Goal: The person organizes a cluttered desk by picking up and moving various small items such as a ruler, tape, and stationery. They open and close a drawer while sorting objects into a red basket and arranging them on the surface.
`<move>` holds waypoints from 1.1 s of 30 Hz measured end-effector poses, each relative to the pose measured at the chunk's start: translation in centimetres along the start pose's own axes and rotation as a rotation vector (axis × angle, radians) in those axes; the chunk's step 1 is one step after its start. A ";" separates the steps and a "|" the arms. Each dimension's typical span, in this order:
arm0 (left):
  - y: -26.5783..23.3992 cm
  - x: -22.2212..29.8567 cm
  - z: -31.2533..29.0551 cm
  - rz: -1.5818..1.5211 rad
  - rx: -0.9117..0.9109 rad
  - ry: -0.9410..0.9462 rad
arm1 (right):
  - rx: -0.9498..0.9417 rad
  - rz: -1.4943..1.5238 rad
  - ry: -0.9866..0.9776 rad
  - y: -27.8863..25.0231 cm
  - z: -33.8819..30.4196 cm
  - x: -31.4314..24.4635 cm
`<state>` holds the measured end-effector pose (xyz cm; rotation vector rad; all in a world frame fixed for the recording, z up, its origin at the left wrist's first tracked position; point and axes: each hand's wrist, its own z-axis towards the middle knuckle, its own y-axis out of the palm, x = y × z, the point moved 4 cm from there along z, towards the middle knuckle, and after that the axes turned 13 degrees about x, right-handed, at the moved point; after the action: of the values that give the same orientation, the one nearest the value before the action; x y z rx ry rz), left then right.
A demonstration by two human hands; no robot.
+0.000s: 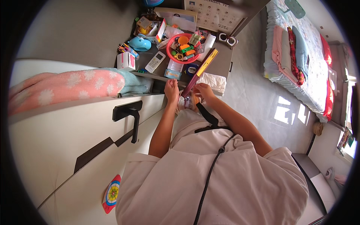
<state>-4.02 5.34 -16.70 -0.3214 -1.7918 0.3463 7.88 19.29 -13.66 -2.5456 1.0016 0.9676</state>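
Observation:
My right hand (203, 91) is closed at the lower end of a long, narrow yellow-and-maroon thing (203, 69), like a slim box or a book seen edge-on. It slants up to the right above the dresser top. My left hand (171, 89) is closed with its fingers curled, apart from that thing and just below a small light-blue and white box (173, 73). Whatever the left fingers hold, if anything, is hidden. White folded cloth or a soft pack (213, 83) lies beside my right hand.
On the dresser stand a red basket of small toys (168, 52), a white remote control (155, 62), a blue whale-shaped thing (139, 44) and a pink-and-white box (126, 61). A white door with a black handle (132, 114) is close on the left. A bed (277, 41) stands far right.

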 end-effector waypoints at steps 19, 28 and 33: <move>10.6 2.9 6.1 -0.584 -0.161 -0.827 | 0.083 0.184 -0.095 -4.0 3.5 -4.5; 11.0 2.3 7.8 -0.485 -0.101 -0.669 | 0.127 0.083 -0.168 -4.7 6.9 -6.8; 8.8 4.5 7.5 -0.514 -0.075 -0.659 | 0.510 -0.262 -0.518 -6.1 11.3 -10.6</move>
<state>-12.12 14.66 -17.93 0.2413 -2.4501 0.0076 0.64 34.17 -15.32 -1.8178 0.6364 1.0512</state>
